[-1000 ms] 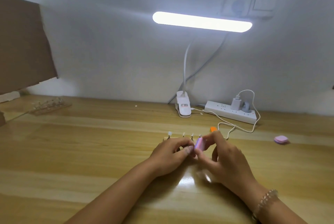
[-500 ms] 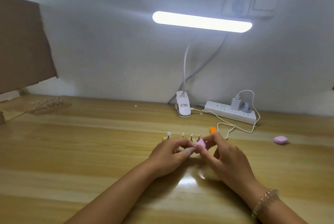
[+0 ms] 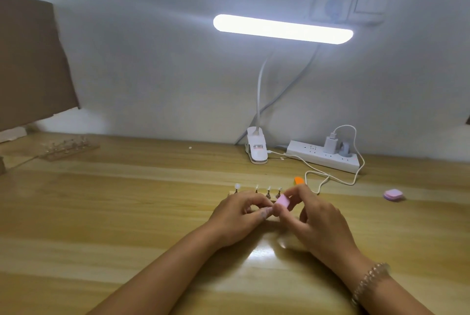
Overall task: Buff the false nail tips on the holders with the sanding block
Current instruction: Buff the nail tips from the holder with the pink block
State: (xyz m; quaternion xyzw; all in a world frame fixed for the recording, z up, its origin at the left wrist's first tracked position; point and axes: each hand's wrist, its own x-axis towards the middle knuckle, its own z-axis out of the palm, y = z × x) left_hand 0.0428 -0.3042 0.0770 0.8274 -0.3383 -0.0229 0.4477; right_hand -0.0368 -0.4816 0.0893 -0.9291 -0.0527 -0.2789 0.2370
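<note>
4 pale nail tips (image 3: 237,186) stand on holders (image 3: 268,195) behind the pink sanding block (image 3: 282,199).

Both forearms (image 3: 165,271) are bare along all the length that shows. The left hand (image 3: 236,218) and right hand (image 3: 320,220) are bare too, with slim fingers. The right wrist carries a bracelet (image 3: 368,280), a single strand of small round beads set close together. The beads look pale and partly clear, and several catch the light as bright glints. The strand wraps the wrist just behind the hand. A thumbnail (image 3: 265,211) on the left hand looks short and pale, but blur hides its finish.
</note>
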